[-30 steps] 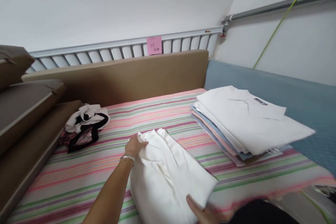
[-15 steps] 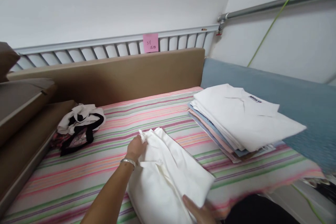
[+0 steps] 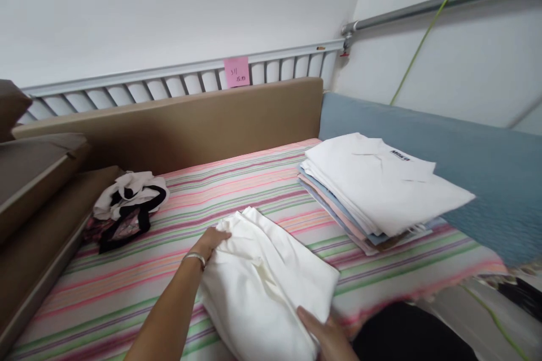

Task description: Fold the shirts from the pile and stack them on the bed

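A folded white garment (image 3: 266,287) lies on the striped bedspread (image 3: 127,271), directly in front of the person. The left hand (image 3: 212,241) has its far left corner, thumb on top and fingers closed on the cloth. The right hand (image 3: 326,338) is at the near right edge, its thumb laid over the fabric; the other fingers are hidden, so I cannot tell how firmly they close.

The garment should be light and soft, with enough body to keep a fold, neither fragile nor especially slippery. Its loose layers could slide apart or crease if pulled from one point, so opposite edges, with all layers between thumb and fingers, look the best hold.

To the right, well apart from the hands, sits a stack of folded clothes (image 3: 334,211). Its top piece, a white collared shirt (image 3: 372,186), carries dark lettering that seems to read "MOKO" or "MOKU". A pink sticky note (image 3: 236,72) on the white radiator (image 3: 156,89) reads "311", above smaller handwriting that is not legible.
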`<state>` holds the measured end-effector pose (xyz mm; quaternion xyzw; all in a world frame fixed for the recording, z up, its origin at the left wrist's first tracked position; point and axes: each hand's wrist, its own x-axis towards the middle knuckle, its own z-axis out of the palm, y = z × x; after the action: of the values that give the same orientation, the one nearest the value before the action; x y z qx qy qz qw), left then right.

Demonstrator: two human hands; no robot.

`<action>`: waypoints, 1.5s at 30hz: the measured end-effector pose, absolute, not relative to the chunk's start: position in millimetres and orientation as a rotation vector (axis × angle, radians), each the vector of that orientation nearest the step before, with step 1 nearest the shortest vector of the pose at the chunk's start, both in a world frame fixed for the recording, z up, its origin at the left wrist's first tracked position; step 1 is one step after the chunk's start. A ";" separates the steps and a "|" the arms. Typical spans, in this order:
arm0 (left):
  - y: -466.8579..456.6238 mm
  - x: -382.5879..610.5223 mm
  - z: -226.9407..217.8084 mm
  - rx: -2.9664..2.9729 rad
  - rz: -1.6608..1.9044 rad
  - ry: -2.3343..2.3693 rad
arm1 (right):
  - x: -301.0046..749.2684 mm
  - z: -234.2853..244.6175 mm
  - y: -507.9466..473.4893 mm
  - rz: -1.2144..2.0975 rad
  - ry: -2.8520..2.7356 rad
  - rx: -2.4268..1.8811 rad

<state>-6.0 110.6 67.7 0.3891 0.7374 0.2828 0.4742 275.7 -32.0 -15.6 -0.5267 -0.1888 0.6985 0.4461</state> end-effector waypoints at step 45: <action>212.3 229.1 407.9 1.767 1.079 1.648 | 458.5 292.8 53.1 1.268 -0.824 -0.672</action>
<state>229.1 212.3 407.9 0.6475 0.6038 0.3952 0.2450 458.5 53.1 292.8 -0.2988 -0.3668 0.5640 0.6768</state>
